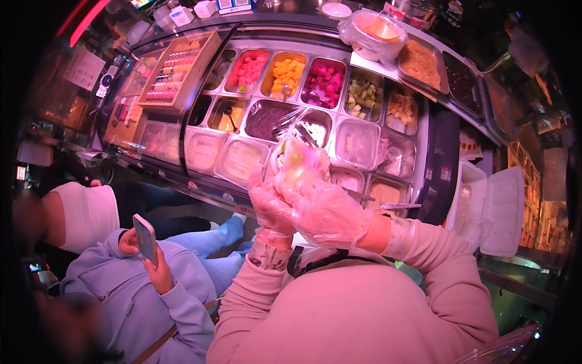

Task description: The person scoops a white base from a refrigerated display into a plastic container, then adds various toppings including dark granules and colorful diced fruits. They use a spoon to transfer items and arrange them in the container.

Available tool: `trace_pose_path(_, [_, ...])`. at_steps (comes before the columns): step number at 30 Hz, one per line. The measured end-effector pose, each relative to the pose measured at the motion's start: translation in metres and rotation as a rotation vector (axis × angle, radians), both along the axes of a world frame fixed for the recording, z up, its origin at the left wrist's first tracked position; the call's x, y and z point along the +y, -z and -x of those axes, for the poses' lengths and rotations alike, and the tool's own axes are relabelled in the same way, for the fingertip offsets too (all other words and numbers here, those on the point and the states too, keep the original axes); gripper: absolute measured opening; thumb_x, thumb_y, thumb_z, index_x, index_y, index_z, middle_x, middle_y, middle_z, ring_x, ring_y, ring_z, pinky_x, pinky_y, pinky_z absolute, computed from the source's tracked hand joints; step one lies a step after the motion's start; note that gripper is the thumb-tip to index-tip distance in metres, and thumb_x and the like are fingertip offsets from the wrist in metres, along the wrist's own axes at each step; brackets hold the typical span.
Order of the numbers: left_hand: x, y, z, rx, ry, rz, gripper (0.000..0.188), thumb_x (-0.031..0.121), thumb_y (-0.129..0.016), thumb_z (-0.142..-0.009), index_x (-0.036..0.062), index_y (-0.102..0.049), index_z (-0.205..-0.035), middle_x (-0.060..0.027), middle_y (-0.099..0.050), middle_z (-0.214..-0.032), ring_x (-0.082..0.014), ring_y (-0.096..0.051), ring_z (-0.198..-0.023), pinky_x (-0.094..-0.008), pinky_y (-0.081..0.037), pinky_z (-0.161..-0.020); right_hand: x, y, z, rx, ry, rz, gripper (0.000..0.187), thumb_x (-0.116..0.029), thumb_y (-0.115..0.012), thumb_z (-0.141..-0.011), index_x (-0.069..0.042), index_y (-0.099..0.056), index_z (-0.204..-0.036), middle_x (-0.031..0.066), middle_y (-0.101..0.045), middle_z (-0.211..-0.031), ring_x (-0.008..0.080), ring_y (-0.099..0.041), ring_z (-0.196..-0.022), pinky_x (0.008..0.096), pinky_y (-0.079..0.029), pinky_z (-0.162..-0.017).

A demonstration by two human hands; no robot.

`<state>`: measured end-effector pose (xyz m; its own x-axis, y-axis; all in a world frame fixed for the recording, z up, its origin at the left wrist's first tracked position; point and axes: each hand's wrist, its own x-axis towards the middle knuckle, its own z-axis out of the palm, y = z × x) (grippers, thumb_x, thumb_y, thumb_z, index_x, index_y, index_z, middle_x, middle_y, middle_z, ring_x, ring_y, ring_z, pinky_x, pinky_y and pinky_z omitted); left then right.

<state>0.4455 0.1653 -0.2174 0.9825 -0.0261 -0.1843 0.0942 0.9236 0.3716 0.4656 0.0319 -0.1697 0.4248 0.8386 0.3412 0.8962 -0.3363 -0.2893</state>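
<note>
In thin clear plastic gloves, my left hand point(270, 206) and my right hand point(330, 209) meet above the near edge of the counter. Between them is a pale, soft, thin-skinned dessert point(303, 161), with a green piece and a yellowish piece showing at it. My left fingers curl around its left side, while the right hand presses against its lower right. The gloves hide most of its underside. Just beyond it lies a metal bin of dark purple-black food point(273, 118), partly covered with cling film. A flat metal utensil point(357, 194) extends from beside my right hand.
Bins of pink point(248, 70), orange point(286, 71) and magenta fruit cubes point(323, 83) line the counter. At the right stand a tray of tan crumbs point(420, 64) and an open white foam box point(500, 206). Left of me, a person point(139, 297) holds a phone point(144, 236).
</note>
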Motion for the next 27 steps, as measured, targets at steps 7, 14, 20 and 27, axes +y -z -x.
trace_pose_path(7, [0.017, 0.033, 0.002, -0.171, 0.118, 0.036, 0.083, 0.025, -0.061, -0.087, 0.0026, -0.032, -0.161, -0.0261, -0.047, -0.154, -0.0465, -0.047, -0.143, -0.0554, -0.04, -0.122, 0.012, 0.035, 0.024, -0.13, 0.144, 0.269, 0.057, -0.018, -0.063, -0.085, 0.002, -0.06, -0.138, 0.0144, -0.068, -0.113, 0.0257, -0.064, -0.103, 0.0425, -0.052, -0.092])
trace_pose_path(14, [0.027, 0.047, -0.008, -0.018, -0.012, 0.052, 0.077, -0.006, -0.055, -0.079, 0.0055, -0.041, -0.154, -0.0237, -0.052, -0.147, -0.042, -0.059, -0.132, -0.05, -0.057, -0.107, -0.002, 0.009, 0.017, -0.354, 0.036, 0.16, 0.049, -0.017, -0.065, -0.084, 0.001, -0.066, -0.13, 0.0169, -0.07, -0.12, 0.0307, -0.064, -0.116, 0.0461, -0.048, -0.102])
trace_pose_path(20, [0.047, 0.068, -0.008, -0.109, -0.143, 0.122, 0.089, -0.013, -0.048, -0.078, 0.0088, -0.032, -0.163, -0.0186, -0.04, -0.162, -0.0372, -0.04, -0.151, -0.0516, -0.044, -0.119, -0.02, 0.02, -0.001, 0.127, 0.389, -0.513, 0.028, -0.008, -0.06, -0.1, 0.002, -0.067, -0.125, 0.0184, -0.069, -0.12, 0.0321, -0.069, -0.103, 0.0421, -0.057, -0.087])
trace_pose_path(27, [0.042, 0.086, 0.0, -0.192, -0.149, 0.156, 0.093, -0.017, -0.048, -0.079, 0.0183, -0.035, -0.164, -0.0173, -0.043, -0.161, -0.0373, -0.047, -0.145, -0.0508, -0.052, -0.11, 0.006, 0.057, -0.022, 1.598, 0.339, -0.924, 0.026, -0.022, -0.072, -0.102, 0.002, -0.073, -0.113, 0.0052, -0.073, -0.099, 0.0141, -0.069, -0.089, 0.0286, -0.057, -0.078])
